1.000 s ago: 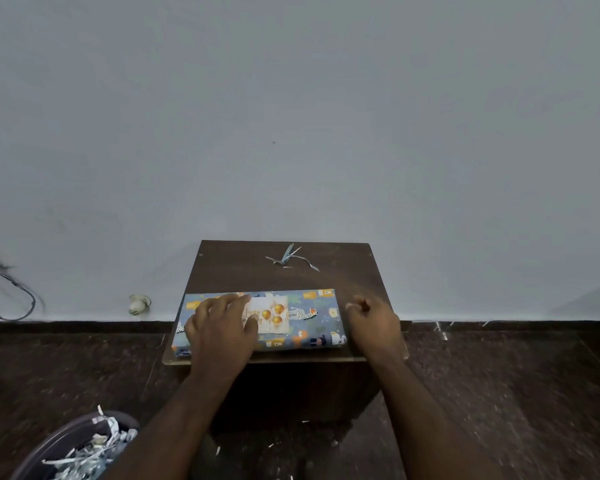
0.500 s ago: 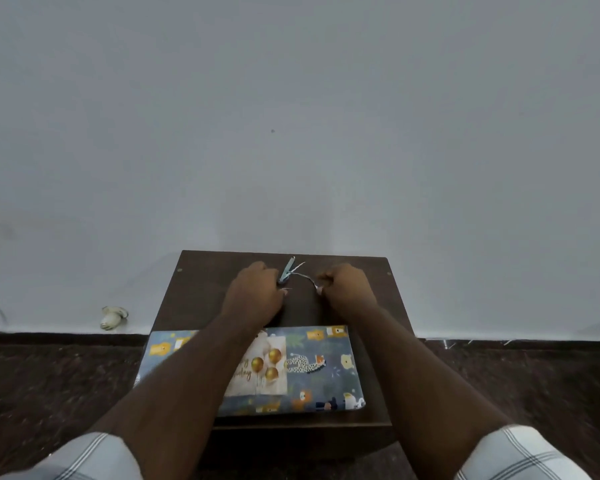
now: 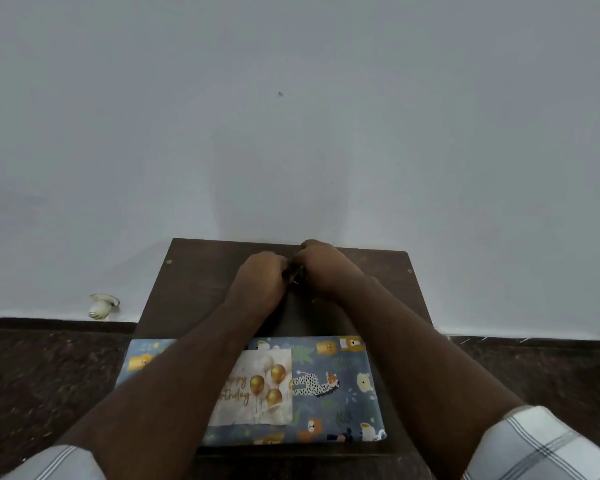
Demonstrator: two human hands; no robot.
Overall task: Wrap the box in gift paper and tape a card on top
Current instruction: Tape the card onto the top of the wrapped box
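Note:
The box point(image 3: 340, 403), wrapped in blue animal-print paper, lies flat at the near edge of the dark wooden table point(image 3: 194, 282). A birthday card point(image 3: 257, 386) with gold balloons sits on top of it, partly hidden by my left forearm. Both arms reach over the box to the far side of the table. There my left hand point(image 3: 260, 275) and my right hand point(image 3: 321, 268) meet with fingers curled. Between them they pinch thin paper scraps point(image 3: 296, 273), which are almost wholly hidden.
The table stands against a plain pale wall. A small white object point(image 3: 103, 305) lies on the dark floor at the wall's foot, left of the table. My checked sleeves show at the bottom corners.
My hands left the box, reached to the far side of the table and closed together over the paper scraps. The view has moved nearer the table.

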